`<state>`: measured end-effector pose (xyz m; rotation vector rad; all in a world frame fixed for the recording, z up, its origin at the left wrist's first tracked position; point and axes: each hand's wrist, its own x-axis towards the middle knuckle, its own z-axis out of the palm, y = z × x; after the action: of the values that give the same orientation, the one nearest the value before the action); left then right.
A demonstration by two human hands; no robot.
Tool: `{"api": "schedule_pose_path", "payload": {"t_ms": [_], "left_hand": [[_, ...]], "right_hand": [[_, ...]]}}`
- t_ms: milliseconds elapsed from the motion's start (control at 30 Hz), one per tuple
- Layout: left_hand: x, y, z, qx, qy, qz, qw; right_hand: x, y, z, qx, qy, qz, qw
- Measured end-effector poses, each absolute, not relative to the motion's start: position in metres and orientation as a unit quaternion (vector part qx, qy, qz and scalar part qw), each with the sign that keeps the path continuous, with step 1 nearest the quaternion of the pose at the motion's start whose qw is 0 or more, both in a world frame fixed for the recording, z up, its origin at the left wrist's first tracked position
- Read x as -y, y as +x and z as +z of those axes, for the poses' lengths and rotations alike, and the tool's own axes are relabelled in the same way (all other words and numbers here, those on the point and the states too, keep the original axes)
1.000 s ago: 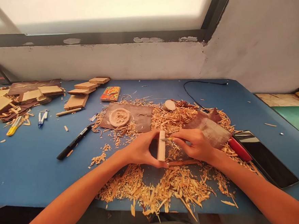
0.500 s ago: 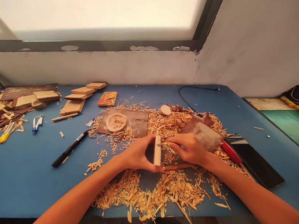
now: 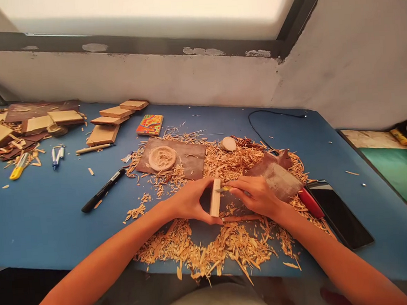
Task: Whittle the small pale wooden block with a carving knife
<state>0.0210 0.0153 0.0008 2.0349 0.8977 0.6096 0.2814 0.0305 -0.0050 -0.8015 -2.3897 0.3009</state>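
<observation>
Wood block (image 3: 215,197), likely light and stiff, stands on edge pinched by the left hand (image 3: 189,202) fingers, while the right hand (image 3: 258,196) grips a small knife (image 3: 225,189) against it.

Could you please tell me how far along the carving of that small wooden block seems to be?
Plenty has been cut: wood shavings cover the blue table, and a carved round disc lies finished-looking on sandpaper. In hand: the left hand grips the wooden block on edge while the right hand presses a small carving tool against it. Uncut wood pieces remain stacked.
</observation>
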Motion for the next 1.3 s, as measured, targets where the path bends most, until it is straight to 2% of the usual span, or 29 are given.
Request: {"api": "schedule_pose_path", "payload": {"t_ms": [167, 700, 867, 1300], "left_hand": [[-0.014, 0.020, 0.004, -0.363, 0.805, 0.231, 0.408], [-0.012, 0.021, 0.002, -0.368, 0.791, 0.228, 0.432], [-0.012, 0.020, 0.002, -0.378, 0.813, 0.202, 0.393], [-0.011, 0.020, 0.000, -0.366, 0.824, 0.218, 0.374]], "right_hand": [[-0.028, 0.279, 0.002, 0.885, -0.318, 0.148, 0.307], [-0.027, 0.280, 0.002, 0.867, -0.328, 0.149, 0.345], [-0.025, 0.280, 0.010, 0.873, -0.318, 0.121, 0.349], [-0.021, 0.279, 0.020, 0.885, -0.325, 0.113, 0.314]]}}
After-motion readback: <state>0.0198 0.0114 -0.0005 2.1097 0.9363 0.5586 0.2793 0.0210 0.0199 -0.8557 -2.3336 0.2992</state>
